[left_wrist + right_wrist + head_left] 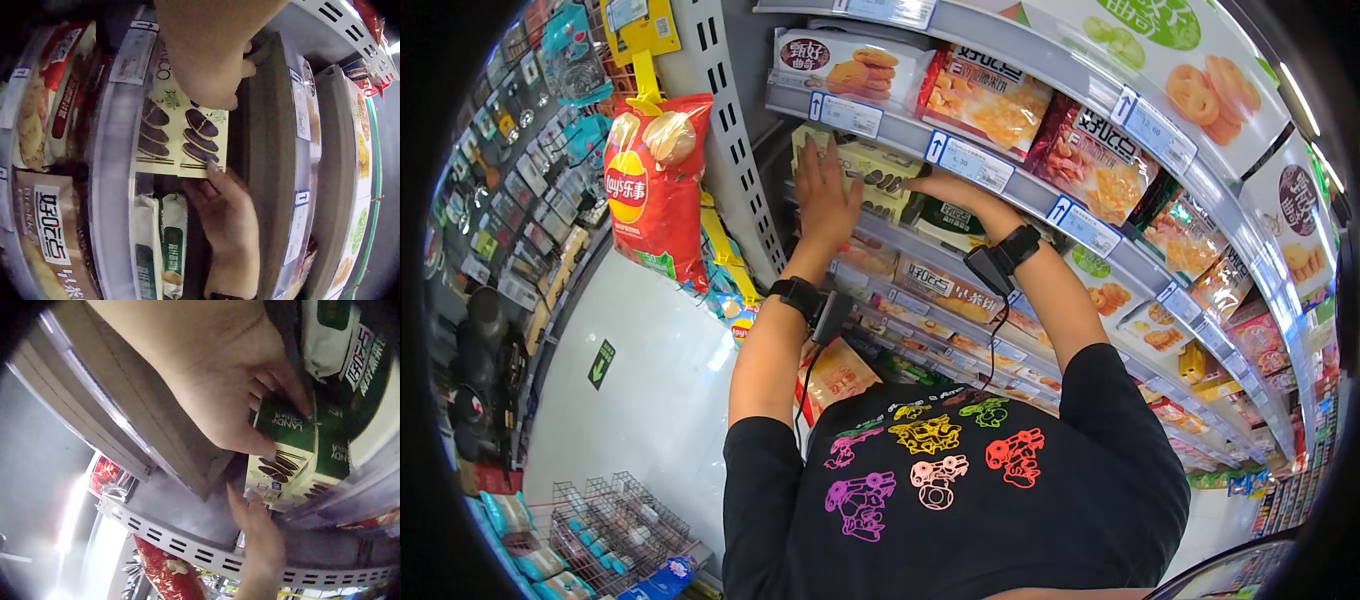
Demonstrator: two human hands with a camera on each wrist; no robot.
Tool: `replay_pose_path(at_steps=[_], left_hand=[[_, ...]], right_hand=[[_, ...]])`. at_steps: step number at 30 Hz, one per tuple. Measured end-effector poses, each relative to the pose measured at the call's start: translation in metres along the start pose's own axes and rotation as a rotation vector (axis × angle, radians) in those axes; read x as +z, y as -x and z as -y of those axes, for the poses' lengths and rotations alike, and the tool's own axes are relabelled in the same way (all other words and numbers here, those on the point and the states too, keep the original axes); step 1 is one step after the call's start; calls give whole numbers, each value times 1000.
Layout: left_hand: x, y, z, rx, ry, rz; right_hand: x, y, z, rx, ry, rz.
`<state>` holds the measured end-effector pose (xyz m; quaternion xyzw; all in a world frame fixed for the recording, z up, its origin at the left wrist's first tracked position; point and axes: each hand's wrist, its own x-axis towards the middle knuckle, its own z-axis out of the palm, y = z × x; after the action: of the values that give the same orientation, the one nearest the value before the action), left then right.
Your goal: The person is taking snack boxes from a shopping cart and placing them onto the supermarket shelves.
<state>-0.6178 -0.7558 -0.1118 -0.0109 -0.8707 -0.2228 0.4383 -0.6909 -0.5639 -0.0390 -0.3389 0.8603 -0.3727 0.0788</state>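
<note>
Pale yellow cookie boxes [885, 165] printed with dark sandwich cookies stand on the second shelf. My left hand [828, 195] lies at their left end, fingers mostly straight against them. At the other end my right hand [956, 196] reaches in under the shelf lip. The left wrist view shows the right thumb on the printed front of a cookie box [200, 134], the other fingers round its end. In the right wrist view this hand [231, 394] pinches the green-ended box [284, 434], while my left hand [259, 540] touches the far end.
Price-tag rails [970, 160] edge the shelves above and below. Green and white packs [948, 220] sit right of the boxes. A perforated post [735, 130] and a hanging red chip bag [658, 190] are at left. Bagged biscuits [985, 98] fill the shelf above.
</note>
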Motion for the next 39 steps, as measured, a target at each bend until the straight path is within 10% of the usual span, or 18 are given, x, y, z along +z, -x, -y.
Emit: replay_pose_path(at_steps=[13,24,30,31,34,39], left_hand=[[18,16,-12,-48,-9,18],[50,58,-25,-219,72,143],[19,48,-49,153,160,42],[14,45,-59,225,237,5],[4,37,-89,463,314,126],[24,29,-121,491,396,274]], right_hand=[[12,26,6,-177,524,-138],[38,27,-10,-154,372,-271],[20,51,3,-43,448,-404],[-3,57,17,304,403,-72],[-36,85,-24,-28,276,-372],[-66,116,-62,71,560,-438]])
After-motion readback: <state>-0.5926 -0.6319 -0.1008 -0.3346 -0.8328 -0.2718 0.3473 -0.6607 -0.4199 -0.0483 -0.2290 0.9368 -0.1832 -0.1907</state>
